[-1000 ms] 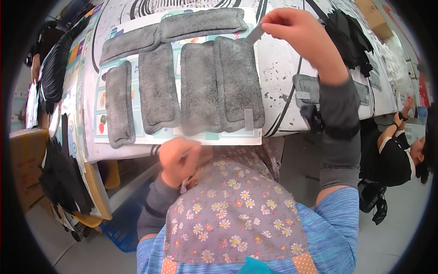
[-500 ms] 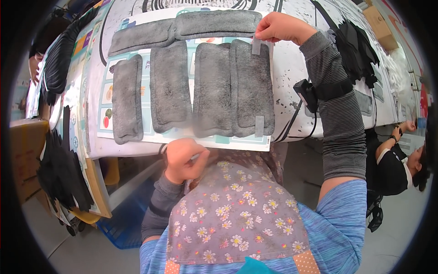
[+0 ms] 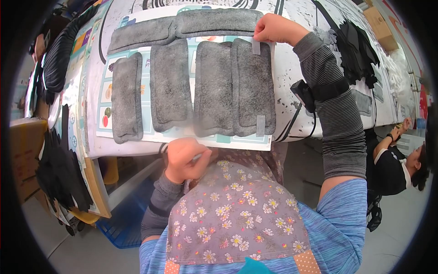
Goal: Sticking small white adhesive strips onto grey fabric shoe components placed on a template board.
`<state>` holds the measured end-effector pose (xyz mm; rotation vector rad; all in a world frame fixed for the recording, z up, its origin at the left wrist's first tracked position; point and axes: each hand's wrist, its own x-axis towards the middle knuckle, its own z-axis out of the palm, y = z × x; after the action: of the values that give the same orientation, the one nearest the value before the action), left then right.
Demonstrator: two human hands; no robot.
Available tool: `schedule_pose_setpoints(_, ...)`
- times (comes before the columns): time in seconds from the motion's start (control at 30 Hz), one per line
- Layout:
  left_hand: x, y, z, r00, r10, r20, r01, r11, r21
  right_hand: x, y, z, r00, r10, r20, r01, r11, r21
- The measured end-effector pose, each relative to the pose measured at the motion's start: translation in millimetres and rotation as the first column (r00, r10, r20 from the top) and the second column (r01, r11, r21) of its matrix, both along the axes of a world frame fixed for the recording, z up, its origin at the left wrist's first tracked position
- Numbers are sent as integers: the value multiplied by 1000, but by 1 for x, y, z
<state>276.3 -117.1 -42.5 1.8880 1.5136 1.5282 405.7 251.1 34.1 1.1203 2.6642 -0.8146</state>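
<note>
Several grey fuzzy pads lie on a printed sheet on the table. On the rightmost upright pad point(image 3: 253, 86), a short pale translucent strip point(image 3: 256, 48) hangs down at its upper edge. My right hand point(image 3: 278, 30) pinches the top of this strip, fingertips against the pad's far end. A similar strip point(image 3: 260, 125) lies at that pad's near right corner. My left hand point(image 3: 185, 158) is closed at the table's near edge, in front of the pads; something whitish shows between its fingers, too small to name. Two pads, such as the far pad point(image 3: 219, 23), lie crosswise behind the upright ones.
Black fabric pieces point(image 3: 356, 52) lie on the table at the right, near a cardboard box point(image 3: 379, 23). More black strips point(image 3: 61, 169) hang at the left, above a blue basket point(image 3: 130, 214). At the far right sits another person point(image 3: 392, 166).
My right hand has lowered slightly and moved a little left, and less of the strip shows below its fingertips. My left hand has barely moved.
</note>
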Motion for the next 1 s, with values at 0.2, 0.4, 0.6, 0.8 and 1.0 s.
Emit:
schedule_pose_setpoints(0.2,1,0,0,1000,-6,0,6,1000,10,0,-4,-12,998,49,40,-55,983,175)
schedule_pose_setpoints(0.4,-2,-1,-2,1000,-12,-1,12,1000,1,6,-6,-8,994,104,-35,-92,964,248)
schedule_pose_setpoints(0.6,0,-2,0,1000,-1,-27,1,1000,-6,9,-13,-15,995,79,58,-91,966,240)
schedule_pose_setpoints(0.8,-2,-2,-6,998,-56,12,56,998,20,15,-12,-26,991,83,102,-112,939,324)
schedule_pose_setpoints(1.0,1,-18,-3,950,68,306,-22,988,-151,15,-61,18,923,115,-366,9,947,320)
